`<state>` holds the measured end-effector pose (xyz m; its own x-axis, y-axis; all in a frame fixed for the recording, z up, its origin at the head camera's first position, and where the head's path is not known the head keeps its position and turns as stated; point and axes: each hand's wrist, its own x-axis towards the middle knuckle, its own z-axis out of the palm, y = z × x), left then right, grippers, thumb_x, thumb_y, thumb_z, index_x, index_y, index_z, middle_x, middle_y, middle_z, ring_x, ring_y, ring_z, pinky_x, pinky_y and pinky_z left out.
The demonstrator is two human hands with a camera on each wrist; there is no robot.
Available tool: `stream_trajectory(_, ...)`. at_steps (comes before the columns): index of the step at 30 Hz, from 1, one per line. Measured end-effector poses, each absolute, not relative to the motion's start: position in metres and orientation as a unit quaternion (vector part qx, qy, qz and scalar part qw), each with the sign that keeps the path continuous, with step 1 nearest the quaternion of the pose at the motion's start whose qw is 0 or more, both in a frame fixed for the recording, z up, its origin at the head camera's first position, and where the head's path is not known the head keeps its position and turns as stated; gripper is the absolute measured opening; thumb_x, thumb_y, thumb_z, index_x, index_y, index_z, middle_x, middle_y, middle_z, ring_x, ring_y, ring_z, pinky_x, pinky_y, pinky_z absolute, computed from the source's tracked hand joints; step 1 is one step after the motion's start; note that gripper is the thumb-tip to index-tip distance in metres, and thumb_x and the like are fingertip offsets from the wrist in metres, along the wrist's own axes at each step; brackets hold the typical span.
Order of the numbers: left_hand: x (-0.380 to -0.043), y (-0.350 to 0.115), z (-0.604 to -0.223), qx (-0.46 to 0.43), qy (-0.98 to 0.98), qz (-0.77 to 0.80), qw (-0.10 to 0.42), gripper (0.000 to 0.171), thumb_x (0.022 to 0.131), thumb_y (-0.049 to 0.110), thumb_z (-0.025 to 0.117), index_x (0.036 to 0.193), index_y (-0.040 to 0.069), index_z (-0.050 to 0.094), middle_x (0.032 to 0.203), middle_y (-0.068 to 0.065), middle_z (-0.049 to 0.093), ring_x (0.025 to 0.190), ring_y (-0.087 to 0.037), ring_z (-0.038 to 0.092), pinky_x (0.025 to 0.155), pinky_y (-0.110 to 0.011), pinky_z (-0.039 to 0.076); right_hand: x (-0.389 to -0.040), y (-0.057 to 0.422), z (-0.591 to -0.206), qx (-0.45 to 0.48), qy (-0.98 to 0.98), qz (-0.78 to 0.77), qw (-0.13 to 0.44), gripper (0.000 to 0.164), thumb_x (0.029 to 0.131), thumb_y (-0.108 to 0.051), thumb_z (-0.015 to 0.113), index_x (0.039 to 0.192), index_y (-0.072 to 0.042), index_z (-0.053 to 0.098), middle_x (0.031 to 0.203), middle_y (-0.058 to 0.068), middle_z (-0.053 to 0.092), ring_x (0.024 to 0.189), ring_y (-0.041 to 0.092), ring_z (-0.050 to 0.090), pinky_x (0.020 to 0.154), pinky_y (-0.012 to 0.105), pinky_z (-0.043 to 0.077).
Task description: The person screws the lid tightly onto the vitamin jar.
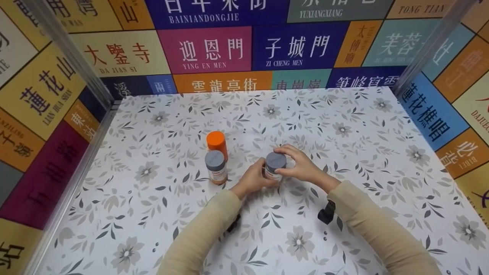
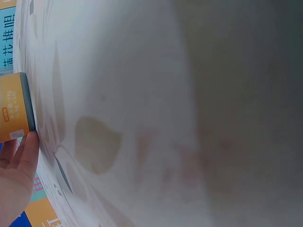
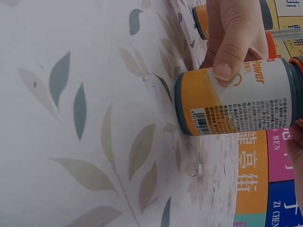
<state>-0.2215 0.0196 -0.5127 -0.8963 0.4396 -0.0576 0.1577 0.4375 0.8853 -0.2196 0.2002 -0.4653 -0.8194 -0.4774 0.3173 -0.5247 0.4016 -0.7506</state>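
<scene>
A supplement bottle [image 3: 236, 99] with an orange-and-white label and a grey lid [image 1: 276, 162] stands upright on the patterned cloth. My left hand [image 1: 254, 178] grips its body low down, the thumb lying across the label in the right wrist view. Around the lid, my right hand [image 1: 301, 165] holds with thumb and fingers on opposite sides. Seen from the left wrist, the bottle [image 2: 13, 106] appears at the left edge, fingers against its grey base. Only a small part of the right hand [image 3: 297, 151] shows in its own wrist view.
Left of the hands stands a second grey-lidded bottle [image 1: 216, 167], with an orange-capped bottle [image 1: 216, 142] just behind it. The floral cloth [image 1: 153, 214] covers the table. Panels with printed characters [image 1: 206, 49] rise at the back and both sides.
</scene>
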Motion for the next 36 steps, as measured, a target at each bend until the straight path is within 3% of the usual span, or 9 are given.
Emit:
stream_trajectory(9,-0.222,0.019,-0.513,0.182,0.831,0.506,0.139,0.052,0.068,0.013,0.079,0.109,0.004,0.047,0.103,-0.008,0.058,0.089,-0.015,0.055,0.078,-0.025,0.045,-0.204,0.194,-0.436,0.293,-0.832,0.471,-0.006,0.049,0.073,0.002,0.072,0.117,0.013,0.051,0.116,0.026,0.053,0.108,0.035,0.049,0.095,0.048,0.037)
stream_trajectory(17,-0.223,0.019,-0.514,0.186,0.839,0.496,0.125,0.054,0.067,0.014,0.080,0.109,0.004,0.047,0.106,-0.009,0.058,0.094,-0.016,0.054,0.081,-0.027,0.044,-0.203,0.191,-0.433,0.295,-0.840,0.455,0.011,0.050,0.071,0.000,0.074,0.114,0.014,0.053,0.111,0.026,0.054,0.102,0.035,0.051,0.091,0.045,0.039)
stream_trajectory(28,-0.222,0.020,-0.515,0.183,0.841,0.494,0.125,0.056,0.066,0.012,0.080,0.111,0.004,0.047,0.109,-0.010,0.059,0.098,-0.018,0.054,0.085,-0.029,0.044,-0.199,0.188,-0.440,0.286,-0.835,0.467,0.045,0.053,0.070,0.002,0.074,0.117,0.014,0.052,0.109,0.027,0.054,0.099,0.037,0.051,0.090,0.052,0.038)
stream_trajectory(36,-0.222,0.019,-0.515,0.185,0.835,0.501,0.130,0.055,0.068,0.013,0.079,0.111,0.003,0.047,0.110,-0.010,0.058,0.098,-0.018,0.055,0.084,-0.028,0.045,-0.195,0.185,-0.444,0.278,-0.833,0.471,0.078,0.051,0.070,0.002,0.074,0.115,0.013,0.053,0.106,0.026,0.055,0.097,0.037,0.052,0.088,0.048,0.041)
